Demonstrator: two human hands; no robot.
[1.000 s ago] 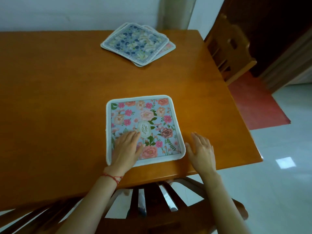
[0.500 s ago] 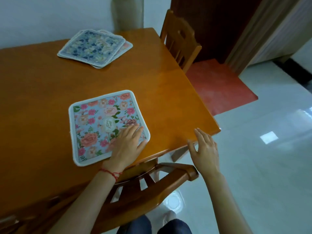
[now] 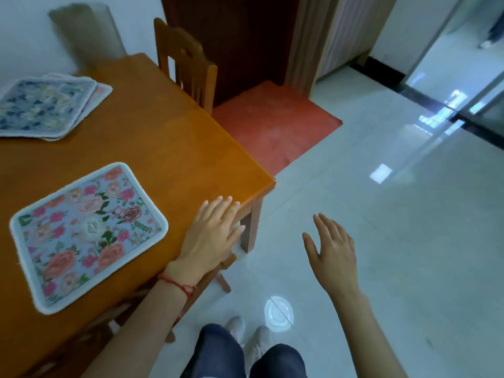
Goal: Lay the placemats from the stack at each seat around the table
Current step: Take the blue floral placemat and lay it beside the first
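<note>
A pink-flowered placemat lies flat on the tabletop close to its near edge, turned a little askew to that edge. The stack of placemats, a blue-flowered one on top, sits toward the far edge, well apart from the laid one. The left hand rests palm down on the near right corner of the tabletop, just beside the laid placemat but not touching it; its fingers are straight and together, holding nothing, and a red string circles the wrist. The right hand hangs in the air off the tabletop, over the pale tiled floor, fingers spread wide and empty. A wooden chair stands at the right edge, with a red mat on the floor beside it.
</note>
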